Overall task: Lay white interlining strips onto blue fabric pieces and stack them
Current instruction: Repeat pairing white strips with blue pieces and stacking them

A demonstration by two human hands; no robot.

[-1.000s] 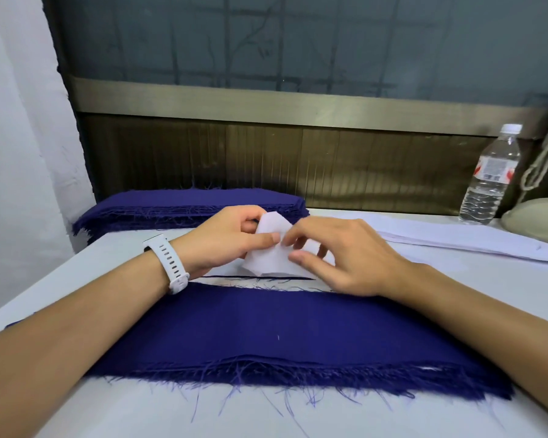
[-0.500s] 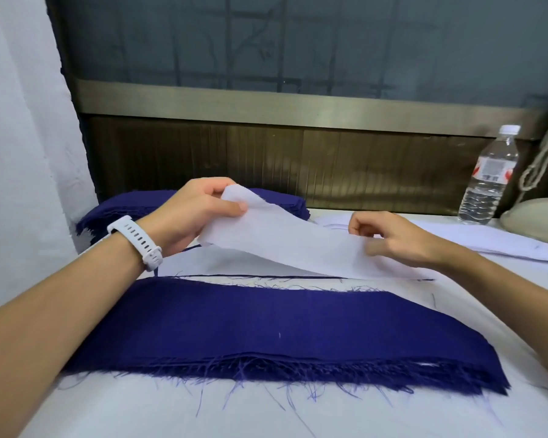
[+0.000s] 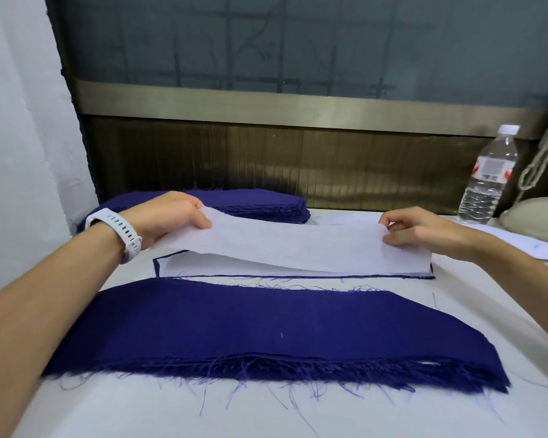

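Now | my left hand [image 3: 171, 219] pinches one end of the interlining strip [image 3: 298, 245] | my right hand [image 3: 424, 232] pinches the other | blue fabric piece [image 3: 266, 330] lies nearer me than both.

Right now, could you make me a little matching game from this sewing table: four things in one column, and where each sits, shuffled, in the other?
Things:
1. white interlining strip
2. water bottle
3. frayed blue fabric stack
4. white watch

Places:
A. far right, standing by the wall
B. on the left wrist
C. nearest the camera, flat on the table
D. stretched between the left hand and right hand

Pairs: 1-D, 2-A, 3-C, 4-B
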